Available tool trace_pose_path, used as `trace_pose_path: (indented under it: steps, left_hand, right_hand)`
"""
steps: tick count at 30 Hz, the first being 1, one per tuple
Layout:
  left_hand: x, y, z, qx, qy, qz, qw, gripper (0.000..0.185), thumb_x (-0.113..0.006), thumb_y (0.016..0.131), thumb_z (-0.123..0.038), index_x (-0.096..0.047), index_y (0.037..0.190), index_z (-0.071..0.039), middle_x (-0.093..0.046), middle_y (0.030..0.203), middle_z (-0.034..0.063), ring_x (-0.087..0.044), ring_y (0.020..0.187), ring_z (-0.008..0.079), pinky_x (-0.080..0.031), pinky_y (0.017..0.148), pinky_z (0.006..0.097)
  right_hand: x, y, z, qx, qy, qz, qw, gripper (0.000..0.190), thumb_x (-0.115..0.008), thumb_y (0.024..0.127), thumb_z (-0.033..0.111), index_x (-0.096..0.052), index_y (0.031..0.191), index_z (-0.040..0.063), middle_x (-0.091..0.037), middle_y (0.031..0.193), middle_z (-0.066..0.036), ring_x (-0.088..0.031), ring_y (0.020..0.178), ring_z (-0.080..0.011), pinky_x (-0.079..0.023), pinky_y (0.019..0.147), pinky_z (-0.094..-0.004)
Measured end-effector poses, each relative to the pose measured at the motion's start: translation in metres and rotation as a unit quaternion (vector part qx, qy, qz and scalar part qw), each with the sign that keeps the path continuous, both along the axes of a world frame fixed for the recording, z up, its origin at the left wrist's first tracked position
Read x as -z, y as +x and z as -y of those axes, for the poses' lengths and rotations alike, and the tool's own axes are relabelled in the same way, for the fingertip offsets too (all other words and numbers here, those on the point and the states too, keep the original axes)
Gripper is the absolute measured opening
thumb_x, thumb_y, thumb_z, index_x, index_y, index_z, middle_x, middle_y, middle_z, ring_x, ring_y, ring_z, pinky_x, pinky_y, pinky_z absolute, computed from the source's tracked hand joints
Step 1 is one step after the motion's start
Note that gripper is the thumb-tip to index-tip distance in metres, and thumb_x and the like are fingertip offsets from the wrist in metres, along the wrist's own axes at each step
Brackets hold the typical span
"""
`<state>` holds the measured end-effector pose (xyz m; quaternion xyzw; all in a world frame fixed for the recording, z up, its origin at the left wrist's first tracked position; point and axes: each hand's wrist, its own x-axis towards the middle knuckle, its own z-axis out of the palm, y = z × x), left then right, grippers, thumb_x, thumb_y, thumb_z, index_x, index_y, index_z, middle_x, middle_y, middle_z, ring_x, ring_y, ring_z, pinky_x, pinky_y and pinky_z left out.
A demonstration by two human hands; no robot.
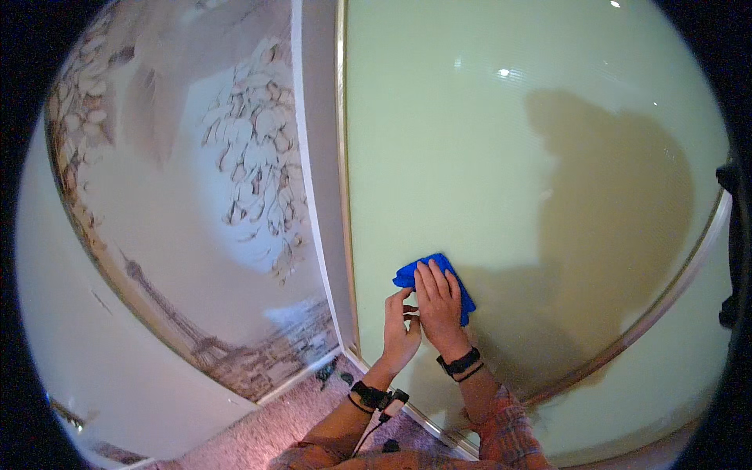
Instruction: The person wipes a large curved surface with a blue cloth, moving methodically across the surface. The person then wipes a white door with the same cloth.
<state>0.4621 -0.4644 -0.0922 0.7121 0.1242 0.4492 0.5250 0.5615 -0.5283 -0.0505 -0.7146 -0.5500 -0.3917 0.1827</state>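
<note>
A folded blue cloth (409,274) lies against a glossy pale green panel (440,176). My right hand (442,311) is spread over the cloth and presses it to the panel. Parts of the cloth stick out past the fingertips and along the hand's right side. Just left of it is my left hand (399,332), its fingers bent and apart with nothing visible between them. Its forefinger tip is at the cloth's lower left edge; whether it touches is unclear. Each wrist wears a dark band.
A gold-coloured frame strip (343,176) borders the panel on the left. Beyond it stands a wall with a printed mural (176,311) of a tower and flowers. A small device (395,403) with a cable is at my left wrist, above pinkish carpet (258,437). A curved metal strip (658,302) crosses at right.
</note>
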Motion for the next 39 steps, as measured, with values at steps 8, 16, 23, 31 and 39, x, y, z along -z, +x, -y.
trace_pose_path:
  steps: [8, 16, 23, 31, 39]
  left_hand:
    - [-0.022, -0.008, -0.019, 0.017, 0.077, -0.014, 0.997, 0.064, -0.059, 0.088, 0.015, -0.046, 0.147, -0.003, -0.054, 0.133, 0.0159, -0.063, 0.112, 0.0261, -0.057, 0.091, 0.035]
    - [0.001, 0.027, -0.019, 0.035, 0.057, 0.035, 0.997, 0.068, -0.065, 0.094, 0.0, -0.035, 0.155, -0.005, -0.042, 0.139, 0.0158, -0.057, 0.12, 0.0282, -0.056, 0.095, 0.0369]
    - [-0.027, 0.053, -0.002, -0.118, 0.104, 0.012, 0.988, 0.074, -0.073, 0.094, -0.022, -0.034, 0.156, -0.009, -0.036, 0.138, 0.0202, -0.046, 0.124, 0.0365, -0.042, 0.109, 0.0477]
    - [-0.01, 0.069, 0.03, -0.198, 0.244, 0.042, 0.949, 0.072, -0.073, 0.091, -0.02, -0.037, 0.152, -0.005, -0.04, 0.146, 0.0226, -0.038, 0.137, 0.0426, -0.034, 0.115, 0.0502]
    - [-0.013, 0.066, 0.012, -0.043, 0.273, 0.036, 0.961, 0.071, -0.062, 0.091, -0.011, -0.035, 0.156, 0.001, -0.031, 0.166, 0.0235, -0.01, 0.156, 0.0534, -0.011, 0.127, 0.0565]
  right_hand:
    - [-0.005, -0.018, -0.004, -0.01, 0.028, -0.076, 0.997, 0.06, -0.062, 0.087, 0.009, -0.052, 0.146, 0.002, -0.051, 0.153, -0.012, -0.042, 0.146, -0.0302, -0.03, 0.12, -0.0519]
    - [-0.011, -0.015, 0.013, -0.049, 0.018, -0.094, 0.994, 0.054, -0.057, 0.093, 0.011, -0.053, 0.146, 0.002, -0.049, 0.155, -0.013, -0.04, 0.147, -0.0313, -0.029, 0.122, -0.0496]
    - [-0.012, -0.003, 0.037, -0.103, 0.116, -0.144, 0.977, 0.042, -0.061, 0.093, 0.005, -0.061, 0.134, 0.002, -0.057, 0.142, -0.015, -0.045, 0.141, -0.0394, -0.038, 0.116, -0.0516]
    - [-0.015, -0.006, 0.072, -0.143, 0.21, -0.114, 0.96, 0.029, -0.058, 0.099, 0.005, -0.064, 0.127, 0.001, -0.061, 0.132, -0.016, -0.056, 0.127, -0.04, -0.045, 0.11, -0.0511]
    - [-0.047, -0.005, 0.098, -0.154, 0.286, -0.098, 0.941, 0.022, -0.055, 0.094, -0.001, -0.064, 0.114, 0.005, -0.063, 0.115, -0.014, -0.059, 0.111, -0.0354, -0.048, 0.102, -0.0491]
